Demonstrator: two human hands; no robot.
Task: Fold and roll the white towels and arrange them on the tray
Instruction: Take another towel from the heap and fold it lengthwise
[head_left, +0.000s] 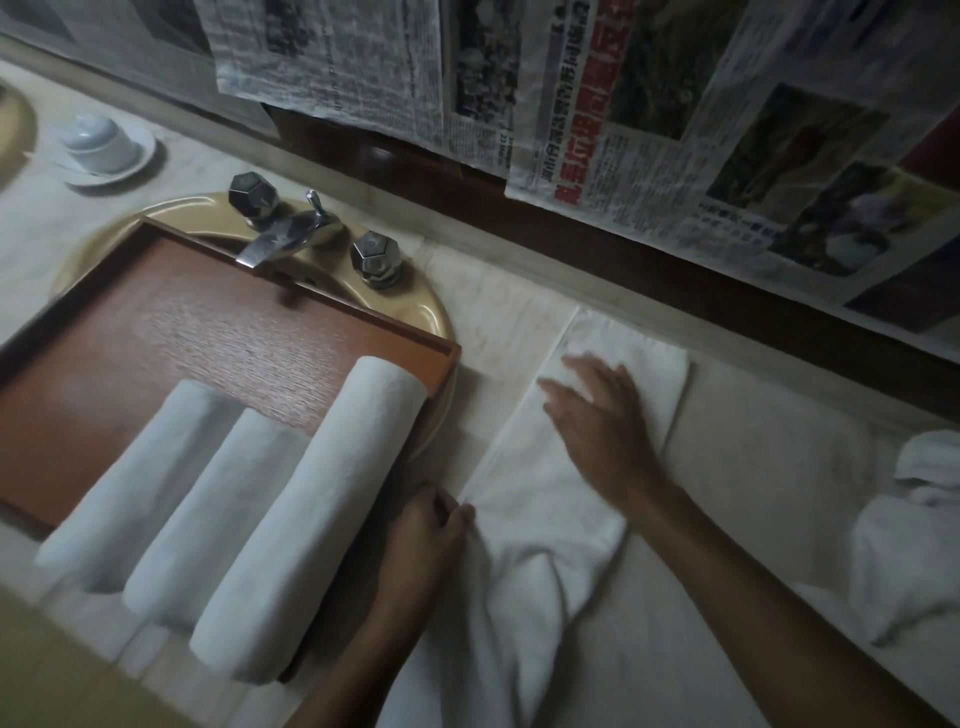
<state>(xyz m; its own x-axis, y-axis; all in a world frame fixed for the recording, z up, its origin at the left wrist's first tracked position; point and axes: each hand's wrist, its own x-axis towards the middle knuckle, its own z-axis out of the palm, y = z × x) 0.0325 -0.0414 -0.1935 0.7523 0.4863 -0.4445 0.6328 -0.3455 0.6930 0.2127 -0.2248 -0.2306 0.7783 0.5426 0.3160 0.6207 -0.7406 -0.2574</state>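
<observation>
The white towel (519, 519) lies on the pale stone counter (509, 312) just right of the tray (208, 332). It is folded lengthwise into a long, soft strip with crisp straight edges at its far end and loose creases at the near end. The right hand (597, 415) rests flat on the far half with its fingers spread and straight. The left hand (421, 540) has its fingers curled and pinches the strip's left edge. The newspaper sheets (675, 130) on the wall carry Chinese print and a red headline, too blurred to read. The brown, wood-grained rectangular tray sits over a tan oval sink (421, 306). It holds three rolled towels (306, 519) side by side, plump cylinders of terry cloth. Behind it stand a chrome tap (280, 234) and two faceted metal knobs (375, 257). A crumpled heap of towels (909, 545) lies at the far right.
</observation>
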